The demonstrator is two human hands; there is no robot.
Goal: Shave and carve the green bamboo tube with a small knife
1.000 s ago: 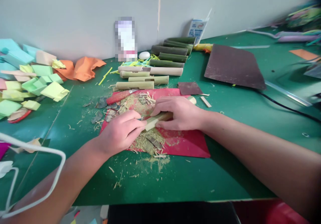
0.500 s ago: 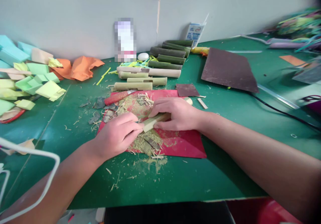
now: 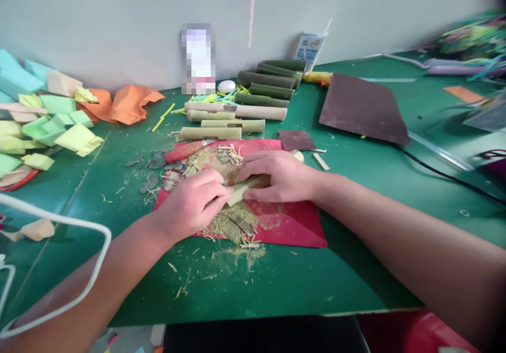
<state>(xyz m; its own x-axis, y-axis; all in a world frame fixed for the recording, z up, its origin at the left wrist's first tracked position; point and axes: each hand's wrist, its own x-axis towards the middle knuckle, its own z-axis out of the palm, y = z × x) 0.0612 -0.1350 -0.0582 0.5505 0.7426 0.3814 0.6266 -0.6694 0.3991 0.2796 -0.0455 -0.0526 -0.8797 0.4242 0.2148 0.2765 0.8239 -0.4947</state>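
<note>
A pale green bamboo piece [image 3: 238, 194] lies slantwise over a red sheet [image 3: 294, 224]. My right hand [image 3: 279, 176] is closed over its right part, fingers on the far side and thumb on the near side. My left hand [image 3: 197, 201] is closed in a pinch against the piece's left end; whatever is between its fingertips is hidden. Bamboo shavings and dust [image 3: 233, 224] cover the sheet around both hands. A red-handled tool [image 3: 190, 152] lies behind my left hand, its far end hard to make out. Behind my right hand is a small dark brown sheet [image 3: 296, 139].
Several cut bamboo tubes [image 3: 245, 111] lie in rows at the back. A phone-like blurred rectangle [image 3: 198, 58] leans on the wall. A large brown sheet [image 3: 363, 108] lies at right, folded coloured papers [image 3: 51, 116] at left. A white wire frame [image 3: 105, 253] overlaps my left forearm.
My left hand has shifted slightly right along the bamboo piece, covering more of its left end. My right hand keeps its hold. The camera view has moved a little.
</note>
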